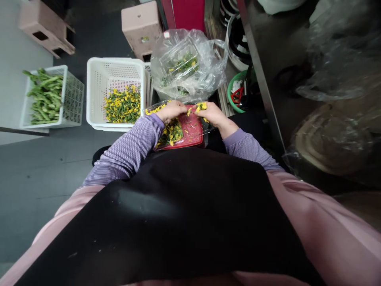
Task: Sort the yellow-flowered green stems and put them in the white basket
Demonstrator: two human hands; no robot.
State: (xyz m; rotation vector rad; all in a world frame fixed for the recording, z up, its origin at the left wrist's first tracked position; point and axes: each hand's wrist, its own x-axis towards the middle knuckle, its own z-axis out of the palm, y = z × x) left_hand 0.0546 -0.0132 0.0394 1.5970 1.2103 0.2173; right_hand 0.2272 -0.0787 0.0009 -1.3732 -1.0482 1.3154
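Observation:
A red surface [193,134] lies in front of my lap under clear plastic, with yellow flowers and green stems [171,134] heaped on its left part. Above the heap is my left hand [172,111], its fingers pinched together at the tips; what they hold is too small to make out. My right hand [212,114] is closed around some yellow flowers [201,106] over the right part of the red surface. The two hands are near each other but apart. Behind them stands a clear plastic bag [205,59] with a clear box and more greens inside.
A white basket [116,65] of yellow flowers stands left of my hands, and a white crate [73,97] of green stalks farther left. Pink stools [139,26] are behind. On the right are a green basket [229,93] and a metal table edge [263,81].

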